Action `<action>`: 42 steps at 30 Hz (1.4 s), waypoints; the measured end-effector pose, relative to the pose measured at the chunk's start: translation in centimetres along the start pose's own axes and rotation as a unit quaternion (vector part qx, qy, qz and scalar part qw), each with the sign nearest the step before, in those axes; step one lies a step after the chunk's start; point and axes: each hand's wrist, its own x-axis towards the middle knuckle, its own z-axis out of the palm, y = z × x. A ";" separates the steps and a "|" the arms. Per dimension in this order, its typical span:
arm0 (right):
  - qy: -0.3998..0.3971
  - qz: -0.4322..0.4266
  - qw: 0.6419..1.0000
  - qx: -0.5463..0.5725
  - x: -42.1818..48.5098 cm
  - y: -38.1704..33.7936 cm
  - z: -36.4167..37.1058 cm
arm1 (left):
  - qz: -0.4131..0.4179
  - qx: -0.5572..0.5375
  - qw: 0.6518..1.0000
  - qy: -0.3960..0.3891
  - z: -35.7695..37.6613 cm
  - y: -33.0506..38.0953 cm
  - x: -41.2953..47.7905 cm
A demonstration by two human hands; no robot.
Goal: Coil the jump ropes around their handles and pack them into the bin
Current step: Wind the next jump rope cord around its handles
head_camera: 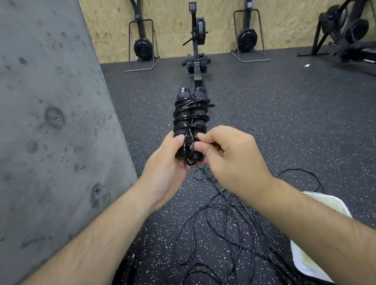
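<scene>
Listing from the largest item down, we record a black speckled rubber floor (288,129) running from near to far; a grey concrete wall (30,115) filling the left side; and a chipboard wall (211,0) across the far end. Against that far wall stand a rowing machine (197,36) at centre, two upright fan-wheel machines (143,47) either side of it, and further dark machines (346,25) at far right. At near right we note a white bin (333,203) on the floor, largely hidden behind the right forearm; its contents cannot be made out. Left of the bin, a tangle of loose jump ropes (248,230) lies spread over the near floor, with a black handle (125,275) at near left. Above the tangle, both hands hold one coiled jump rope (189,115) in the air, its two handles side by side and pointing away, cord wound round them. The left hand (166,166) is curled round the near ends of the handles. The right hand (234,157) pinches the cord's end loop between thumb and fingers at the near end of the bundle.
</scene>
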 end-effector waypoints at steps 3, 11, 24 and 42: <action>0.002 0.006 1.000 0.011 0.2 -0.2 0.0 | 0.003 -0.020 1.000 -0.003 0.3 -0.1 0.1; -0.040 -0.019 0.999 -0.030 -0.1 -0.4 0.2 | 0.007 -0.013 1.000 -0.002 0.7 -0.4 0.2; -0.009 -0.016 1.000 0.024 -0.1 -0.5 -0.1 | 0.019 0.000 1.000 0.003 0.2 0.9 -0.2; -0.050 0.229 0.959 0.156 0.3 -2.7 0.0 | 0.064 0.325 0.940 0.081 -0.2 -0.4 -0.2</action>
